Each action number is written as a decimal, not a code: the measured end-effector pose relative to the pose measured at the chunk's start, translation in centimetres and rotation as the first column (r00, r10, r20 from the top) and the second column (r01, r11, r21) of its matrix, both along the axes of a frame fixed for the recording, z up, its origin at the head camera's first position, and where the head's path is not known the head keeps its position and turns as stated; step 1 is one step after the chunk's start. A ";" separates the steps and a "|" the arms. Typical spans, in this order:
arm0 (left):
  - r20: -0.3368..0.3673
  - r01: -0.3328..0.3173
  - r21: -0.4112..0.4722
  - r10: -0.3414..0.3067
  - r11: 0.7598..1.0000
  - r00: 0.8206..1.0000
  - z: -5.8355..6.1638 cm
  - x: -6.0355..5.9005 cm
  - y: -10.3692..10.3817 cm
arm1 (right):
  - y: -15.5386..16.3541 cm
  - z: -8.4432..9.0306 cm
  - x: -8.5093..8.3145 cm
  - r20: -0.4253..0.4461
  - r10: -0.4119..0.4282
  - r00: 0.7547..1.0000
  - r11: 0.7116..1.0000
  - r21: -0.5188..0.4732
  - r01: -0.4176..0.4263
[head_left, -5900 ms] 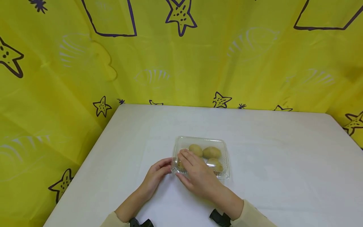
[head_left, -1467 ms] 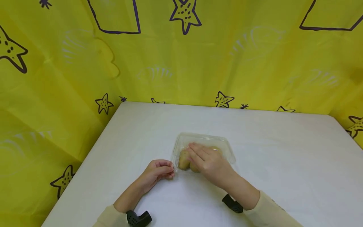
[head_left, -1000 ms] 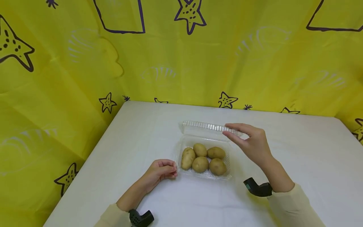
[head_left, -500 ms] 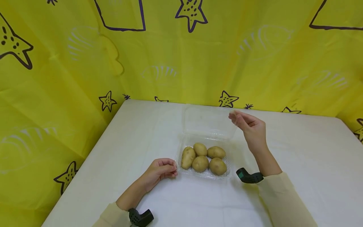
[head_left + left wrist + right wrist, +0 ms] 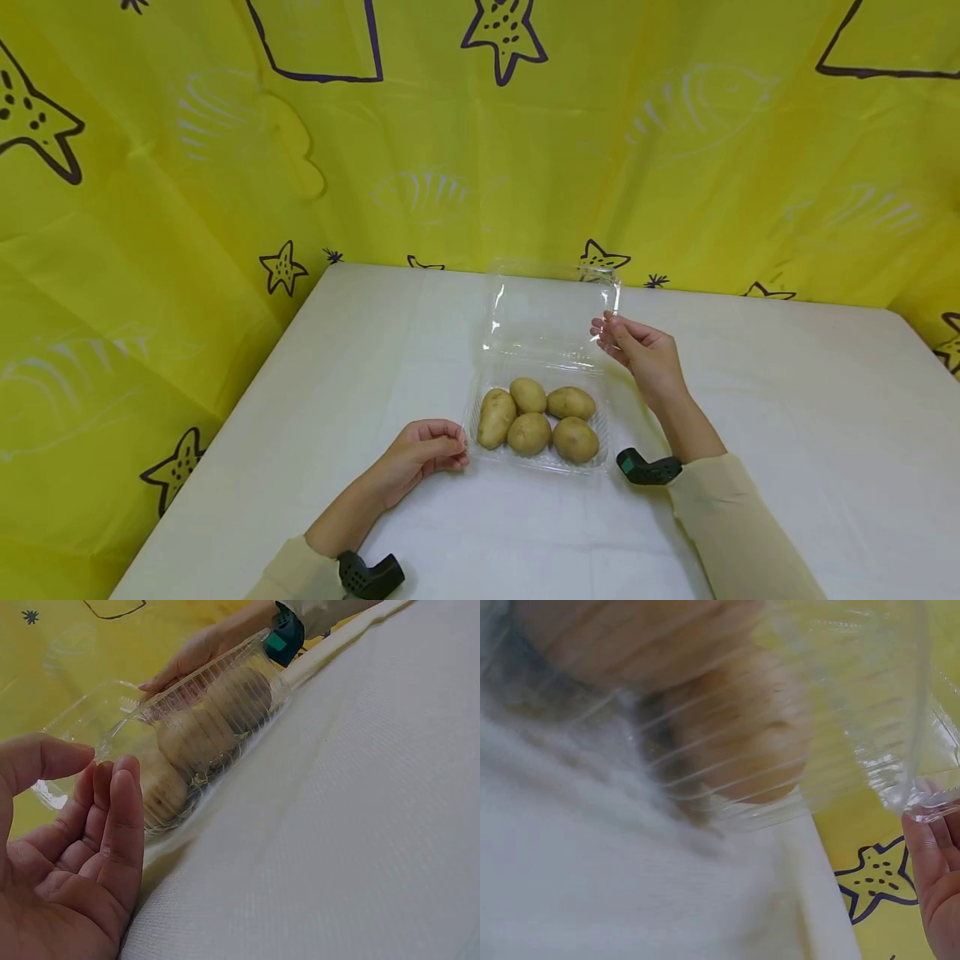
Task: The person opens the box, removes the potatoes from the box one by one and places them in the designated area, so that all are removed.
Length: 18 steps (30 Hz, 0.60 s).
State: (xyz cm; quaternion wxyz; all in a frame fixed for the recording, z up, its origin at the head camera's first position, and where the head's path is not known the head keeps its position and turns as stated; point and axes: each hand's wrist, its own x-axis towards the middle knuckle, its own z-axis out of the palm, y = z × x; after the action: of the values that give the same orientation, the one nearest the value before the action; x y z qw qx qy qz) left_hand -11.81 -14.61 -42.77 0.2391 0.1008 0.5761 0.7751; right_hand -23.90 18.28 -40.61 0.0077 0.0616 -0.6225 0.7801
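A clear plastic clamshell container (image 5: 540, 469) stands on the table with its hinged lid (image 5: 543, 312) raised at the back. Inside its base sit several potatoes (image 5: 529, 434), close together in two rows. My left hand (image 5: 424, 454) pinches the left edge of the base between thumb and fingers; in the left wrist view the thumb and fingertips meet at the rim (image 5: 105, 742). At the lid's right side, my right hand (image 5: 643, 354) holds the edge, some fingertips showing through the plastic. The right wrist view shows the right fingers (image 5: 928, 855) at the lid's edge, near the hinge.
White cloth covers the table (image 5: 780, 442). A yellow curtain (image 5: 525, 150) with star and fish drawings hangs behind it and along the left. Dark cameras (image 5: 371, 575) are strapped at both wrists, beside beige sleeves.
The container was closed with both hands on it; my right hand has swung the lid up and back, uncovering the potatoes, then slid slightly lower along its edge. My left hand stays at the base.
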 end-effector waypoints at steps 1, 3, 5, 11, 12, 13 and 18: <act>-0.005 0.004 0.000 -0.004 1.000 1.000 0.0 0.0 0.0 | 0.2 -0.6 -0.3 0.005 0.008 1.000 1.000 0.005 -0.008; -0.014 0.012 0.000 -0.012 1.000 1.000 0.0 0.0 0.0 | 0.4 -1.4 -0.7 0.023 0.017 1.000 1.000 0.002 -0.017; -0.021 0.018 -0.001 -0.018 1.000 1.000 -0.1 0.0 0.0 | -0.1 -0.5 0.1 0.047 0.025 0.999 1.000 0.014 -0.026; -0.022 0.021 -0.005 -0.022 1.000 1.000 -0.1 0.0 0.0 | -1.1 1.2 1.8 0.143 0.043 0.989 0.998 -0.061 -0.035; -0.020 0.021 -0.006 -0.021 1.000 1.000 -0.1 0.0 0.0 | -1.2 1.2 1.9 0.162 0.048 0.986 0.996 -0.075 -0.036; -0.019 0.020 -0.008 -0.020 1.000 1.000 0.0 0.0 0.0 | -1.2 1.1 1.9 0.174 0.053 0.983 0.996 -0.080 -0.039; -0.017 0.019 -0.009 -0.019 1.000 1.000 0.0 0.0 0.0 | -1.2 0.4 2.0 0.210 0.041 0.977 0.998 -0.051 -0.031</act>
State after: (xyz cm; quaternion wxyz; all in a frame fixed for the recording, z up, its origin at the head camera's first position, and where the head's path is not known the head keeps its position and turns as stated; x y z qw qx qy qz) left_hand -11.81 -14.61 -42.80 0.2419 0.1119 0.5806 0.7694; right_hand -21.89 17.11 -40.25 -0.0710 -0.0105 -0.5998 0.7969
